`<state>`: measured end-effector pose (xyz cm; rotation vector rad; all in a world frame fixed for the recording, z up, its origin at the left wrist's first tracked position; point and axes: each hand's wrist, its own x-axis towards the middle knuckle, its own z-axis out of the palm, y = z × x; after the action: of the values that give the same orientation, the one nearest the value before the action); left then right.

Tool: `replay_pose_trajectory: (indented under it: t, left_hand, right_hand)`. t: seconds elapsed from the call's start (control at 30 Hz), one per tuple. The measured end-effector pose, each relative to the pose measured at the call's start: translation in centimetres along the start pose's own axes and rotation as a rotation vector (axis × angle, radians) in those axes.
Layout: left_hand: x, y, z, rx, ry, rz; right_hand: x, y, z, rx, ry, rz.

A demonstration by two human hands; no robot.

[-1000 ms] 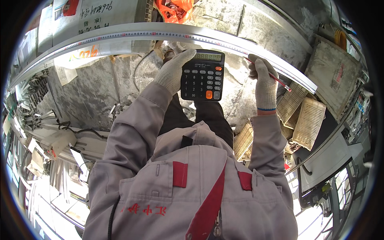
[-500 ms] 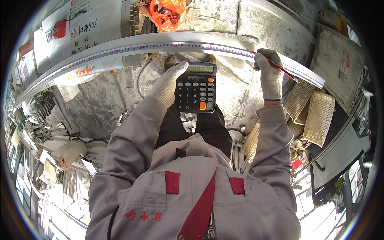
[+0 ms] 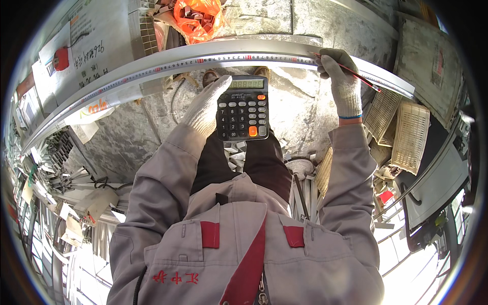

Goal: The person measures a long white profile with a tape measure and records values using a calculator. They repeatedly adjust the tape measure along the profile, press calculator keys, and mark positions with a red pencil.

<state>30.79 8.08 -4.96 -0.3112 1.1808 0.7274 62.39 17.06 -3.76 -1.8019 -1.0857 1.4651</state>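
My left hand point(image 3: 206, 108), in a white knit glove, holds a black calculator point(image 3: 243, 108) with grey keys and an orange key, its display facing up. My right hand point(image 3: 339, 81), also gloved, grips a thin red pencil point(image 3: 356, 75) and rests its fingers on a long silver metal bar point(image 3: 168, 63). A measuring tape point(image 3: 213, 60) with red and black marks lies along the bar's top face. The calculator sits just below the bar, between both hands. I wear a grey work jacket with red patches.
An orange bag point(image 3: 199, 15) lies beyond the bar. White sheets with handwriting point(image 3: 96, 46) sit at the upper left near a red tape-measure case point(image 3: 61, 58). Woven cream baskets point(image 3: 412, 134) stand at the right. Metal profiles and cables point(image 3: 66, 173) crowd the left floor.
The view has shifted so the bar sits lower and nearer. My right hand moved from just below the bar onto it with the pencil. The calculator stays in my left hand.
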Motion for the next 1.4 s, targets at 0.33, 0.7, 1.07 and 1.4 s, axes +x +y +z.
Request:
replay_pose_trajectory:
  t: [0.33, 0.7, 1.07, 1.4]
  left_hand:
    - [0.5, -0.3, 0.1, -0.034, -0.010, 0.010]
    - [0.6, -0.6, 0.1, -0.071, -0.097, 0.008]
    - [0.7, -1.2, 0.1, -0.041, -0.049, 0.015]
    - [0.0, -1.8, 0.6, -0.006, -0.053, -0.042]
  right_hand:
    - [0.7, -0.2, 0.7, 0.019, -0.105, -0.013]
    - [1.2, -0.7, 3.0, -0.004, -0.295, -0.075]
    - [1.1, -2.3, 5.9, -0.056, -0.362, -0.141]
    - [1.5, -1.8, 6.2, -0.061, -0.345, -0.122]
